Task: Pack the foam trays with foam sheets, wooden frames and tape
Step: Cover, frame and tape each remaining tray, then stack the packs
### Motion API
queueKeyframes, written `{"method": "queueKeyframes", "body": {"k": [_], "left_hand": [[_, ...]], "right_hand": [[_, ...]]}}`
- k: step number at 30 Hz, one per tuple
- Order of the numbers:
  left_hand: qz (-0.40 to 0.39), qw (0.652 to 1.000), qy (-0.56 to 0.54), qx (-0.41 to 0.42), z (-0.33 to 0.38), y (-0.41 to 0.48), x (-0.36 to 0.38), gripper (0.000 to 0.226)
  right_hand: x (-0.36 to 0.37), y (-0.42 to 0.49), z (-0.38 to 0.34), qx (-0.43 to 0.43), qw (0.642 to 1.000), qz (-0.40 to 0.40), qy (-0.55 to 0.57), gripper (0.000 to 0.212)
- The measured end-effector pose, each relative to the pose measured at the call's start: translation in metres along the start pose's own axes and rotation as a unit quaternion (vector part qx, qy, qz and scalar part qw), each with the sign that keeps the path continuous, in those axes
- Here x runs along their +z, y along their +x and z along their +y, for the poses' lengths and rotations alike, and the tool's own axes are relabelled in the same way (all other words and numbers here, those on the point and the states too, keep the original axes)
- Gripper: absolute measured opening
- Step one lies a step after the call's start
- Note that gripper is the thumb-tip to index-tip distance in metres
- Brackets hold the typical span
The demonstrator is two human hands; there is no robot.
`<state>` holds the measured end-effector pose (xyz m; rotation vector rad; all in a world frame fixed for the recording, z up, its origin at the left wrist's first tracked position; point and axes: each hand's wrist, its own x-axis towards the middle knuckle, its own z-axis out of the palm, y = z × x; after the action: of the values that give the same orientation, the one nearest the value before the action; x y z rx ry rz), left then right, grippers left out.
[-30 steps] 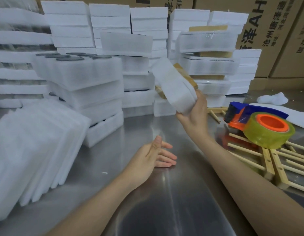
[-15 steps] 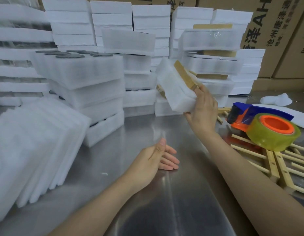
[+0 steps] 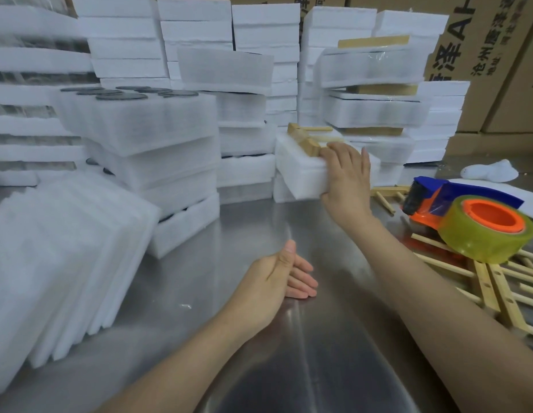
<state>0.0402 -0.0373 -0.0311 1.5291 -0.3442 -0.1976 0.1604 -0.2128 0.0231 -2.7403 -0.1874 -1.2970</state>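
My right hand (image 3: 347, 174) grips a packed white foam bundle (image 3: 301, 171) with a wooden frame (image 3: 305, 141) on its top, held tilted just above the steel table (image 3: 175, 281) at the back centre. On the table in the middle rests my left hand (image 3: 277, 275), fingers straight and holding nothing. To the right, a tape dispenser (image 3: 438, 201) with a yellow tape roll (image 3: 485, 231) lies on loose wooden frames (image 3: 497, 287). A leaning pile of foam sheets (image 3: 59, 257) fills the left.
Stacks of foam trays (image 3: 146, 144) with dark round discs stand at the back left. Finished wrapped bundles (image 3: 375, 111) are stacked at the back right, with cardboard boxes (image 3: 497, 55) behind. A crumpled white cloth (image 3: 488, 171) lies far right.
My right hand has turned the foam bundle from steeply tilted towards level and carried it right and lower, close to the back stacks. My left hand has stayed in place.
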Motion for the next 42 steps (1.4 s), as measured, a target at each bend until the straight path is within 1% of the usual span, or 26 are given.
{"method": "queueKeyframes", "body": {"k": [6, 11, 15, 22, 26, 30, 42], "left_hand": [[-0.002, 1.000, 0.007, 0.008, -0.002, 0.000, 0.000, 0.063], [0.002, 1.000, 0.017, 0.018, -0.003, 0.001, 0.000, 0.061], [0.004, 1.000, 0.018, 0.016, -0.004, 0.001, 0.001, 0.062], [0.008, 1.000, 0.020, 0.019, -0.004, 0.002, 0.004, 0.060], [0.007, 1.000, 0.019, 0.020, -0.003, 0.002, 0.003, 0.060], [0.009, 0.999, 0.023, 0.022, -0.004, 0.001, 0.004, 0.059], [0.019, 0.999, 0.029, 0.028, -0.007, 0.003, 0.005, 0.056]], "right_hand": [[0.012, 0.017, -0.009, 0.029, 0.998, -0.041, -0.027, 0.074], [0.024, 0.034, -0.020, 0.072, 0.997, -0.014, -0.038, 0.065], [0.034, 0.037, -0.021, 0.097, 0.994, -0.015, -0.040, 0.059], [0.050, 0.048, -0.029, 0.106, 0.994, 0.012, -0.037, 0.056], [0.058, 0.039, -0.024, 0.106, 0.994, -0.003, -0.036, 0.058], [0.051, 0.053, -0.025, 0.102, 0.994, -0.014, -0.036, 0.057], [0.071, 0.069, -0.032, 0.116, 0.992, 0.010, -0.043, 0.053]]}}
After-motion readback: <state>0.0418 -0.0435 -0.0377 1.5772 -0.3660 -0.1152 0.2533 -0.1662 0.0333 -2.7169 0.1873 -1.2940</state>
